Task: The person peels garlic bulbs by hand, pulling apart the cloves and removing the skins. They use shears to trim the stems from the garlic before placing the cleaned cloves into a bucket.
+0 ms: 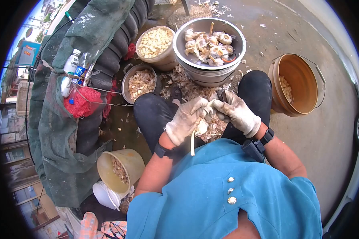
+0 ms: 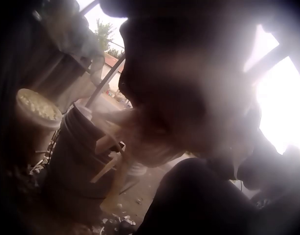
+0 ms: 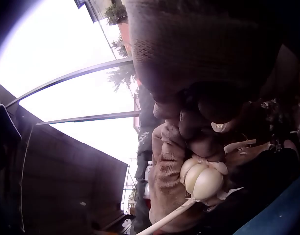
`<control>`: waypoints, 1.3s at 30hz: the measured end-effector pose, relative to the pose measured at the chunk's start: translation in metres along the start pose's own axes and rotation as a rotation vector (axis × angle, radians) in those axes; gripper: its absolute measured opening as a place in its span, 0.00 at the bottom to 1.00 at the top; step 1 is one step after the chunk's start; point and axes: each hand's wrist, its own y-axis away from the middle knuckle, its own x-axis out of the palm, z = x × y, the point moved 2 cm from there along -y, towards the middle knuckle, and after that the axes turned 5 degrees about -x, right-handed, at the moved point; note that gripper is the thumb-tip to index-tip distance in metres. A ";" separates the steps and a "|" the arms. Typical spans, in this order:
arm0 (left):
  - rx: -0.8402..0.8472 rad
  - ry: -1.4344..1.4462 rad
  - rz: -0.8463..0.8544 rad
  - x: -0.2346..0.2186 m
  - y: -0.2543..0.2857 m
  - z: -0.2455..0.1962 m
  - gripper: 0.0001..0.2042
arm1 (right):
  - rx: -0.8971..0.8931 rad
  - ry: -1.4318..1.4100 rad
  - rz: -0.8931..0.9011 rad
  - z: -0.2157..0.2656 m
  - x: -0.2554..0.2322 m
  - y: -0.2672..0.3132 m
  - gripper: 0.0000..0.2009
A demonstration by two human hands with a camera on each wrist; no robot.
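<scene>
A partly peeled garlic bulb (image 1: 202,127) with a long pale stem (image 1: 192,144) is held low between the knees. My gloved left hand (image 1: 188,119) grips it, and the stem hangs below that hand. In the right wrist view the bulb (image 3: 204,182) shows bare white cloves. My gloved right hand (image 1: 240,114) meets the left with curled fingers, pinching at the top of the bulb. A small dark piece (image 1: 221,95) shows at its fingers; I cannot tell what it is. The left wrist view is hazy, with dry strips (image 2: 111,156) below the hand.
Ahead, a metal basin (image 1: 179,51) of garlic bulbs sits on a bucket. A bucket of peeled cloves (image 1: 172,59) and a pot (image 1: 125,85) stand left of it. An orange bucket (image 1: 303,93) stands right; a tipped pale bucket (image 1: 135,163) lies left. Skins litter the ground.
</scene>
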 end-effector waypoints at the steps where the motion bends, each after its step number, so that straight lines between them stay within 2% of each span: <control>1: -0.022 0.079 0.033 0.001 0.002 -0.002 0.07 | 0.021 -0.044 0.005 -0.004 -0.002 0.000 0.12; 5: -0.022 0.231 0.069 0.006 0.003 -0.003 0.09 | 0.050 -0.148 0.049 -0.010 -0.005 0.000 0.12; 8: -0.039 0.317 0.090 0.005 0.004 -0.001 0.12 | 0.057 -0.100 0.025 -0.007 -0.004 0.000 0.13; 12: -0.010 0.112 0.076 0.000 0.002 -0.005 0.17 | 0.077 -0.039 0.032 -0.004 -0.002 0.002 0.14; 14: -0.253 0.036 0.040 -0.003 0.000 0.005 0.11 | 0.064 -0.025 0.050 -0.003 -0.001 0.003 0.14; 15: -0.255 0.037 0.040 -0.002 0.000 0.006 0.11 | 0.066 -0.026 0.049 -0.009 0.000 0.002 0.14; 17: 0.290 -0.612 -0.094 0.000 -0.001 -0.002 0.08 | -0.155 0.293 -0.099 -0.021 0.001 -0.005 0.15; 19: 0.315 -0.621 -0.077 0.005 0.000 -0.008 0.09 | -0.175 0.312 -0.113 -0.014 0.001 -0.004 0.17; 21: 0.015 -0.212 -0.089 0.006 0.001 -0.011 0.06 | 0.094 0.030 0.028 -0.007 0.000 0.001 0.17; 22: 0.015 -0.212 -0.090 0.006 0.001 -0.007 0.06 | 0.094 0.030 0.028 -0.009 0.001 0.000 0.17; 24: -0.163 0.361 -0.153 0.005 0.000 0.006 0.07 | 0.083 -0.181 0.025 -0.011 0.003 -0.001 0.16; 28: -0.171 0.355 -0.226 0.005 0.002 0.003 0.10 | 0.052 -0.311 0.052 -0.005 0.002 0.004 0.19; 31: -0.016 0.115 -0.285 0.003 0.002 0.003 0.11 | 0.045 -0.418 0.105 -0.005 -0.002 0.005 0.20; 32: -0.016 0.115 -0.287 0.004 0.002 0.002 0.11 | 0.052 -0.438 0.093 -0.009 -0.004 0.005 0.20; 34: -0.108 0.412 -0.304 0.008 0.002 0.002 0.11 | 0.082 -0.535 0.089 -0.021 -0.012 0.006 0.20; 37: -0.146 0.523 -0.280 0.009 0.003 0.005 0.11 | 0.101 -0.655 0.099 -0.027 -0.020 0.005 0.19; 39: -0.158 0.530 -0.285 0.009 0.003 0.010 0.11 | 0.124 -0.820 0.167 -0.029 -0.024 0.004 0.18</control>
